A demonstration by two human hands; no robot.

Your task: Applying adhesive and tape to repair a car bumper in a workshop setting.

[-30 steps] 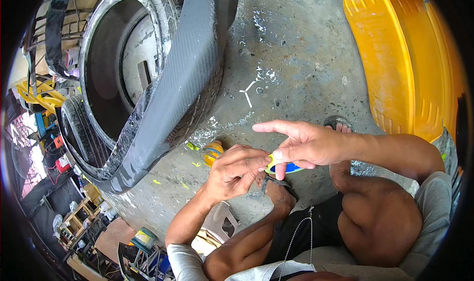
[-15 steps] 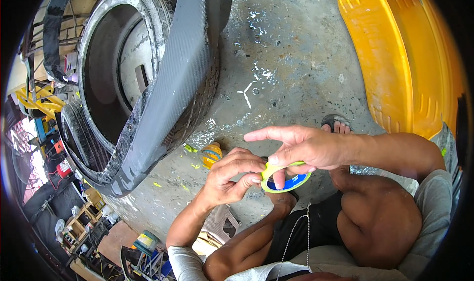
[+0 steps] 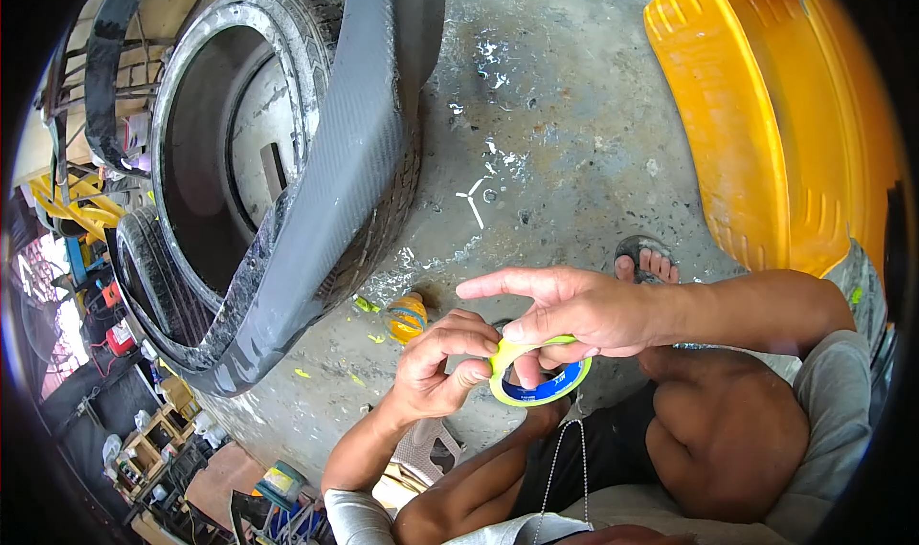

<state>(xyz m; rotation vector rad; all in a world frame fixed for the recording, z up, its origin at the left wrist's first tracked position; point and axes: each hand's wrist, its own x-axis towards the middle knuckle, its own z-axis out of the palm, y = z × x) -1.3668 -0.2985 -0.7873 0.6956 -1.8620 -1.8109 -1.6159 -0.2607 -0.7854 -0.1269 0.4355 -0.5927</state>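
Observation:
A roll of yellow-green tape (image 3: 536,395) with a blue core sits between my hands at lower centre. My right hand (image 3: 589,311) grips it, thumb on top and fingers at the ring, index finger stretched out to the left. My left hand (image 3: 440,363) pinches the tape at the roll's left side with thumb and bent fingers. Behind my left hand, a small yellow object (image 3: 407,315) with blue-grey stripes lies on the floor.
A carbon-patterned curved panel (image 3: 359,133) lies across stacked tyres (image 3: 321,47) at upper left. A large yellow moulded panel (image 3: 766,124) is at right. Shelving and assorted tools (image 3: 163,435) crowd the lower left. My sandalled foot (image 3: 651,263) is on the grey concrete floor (image 3: 507,124).
Both hands and the tape roll have moved left and nearer my body. More of the roll's ring and blue core now shows below my right hand.

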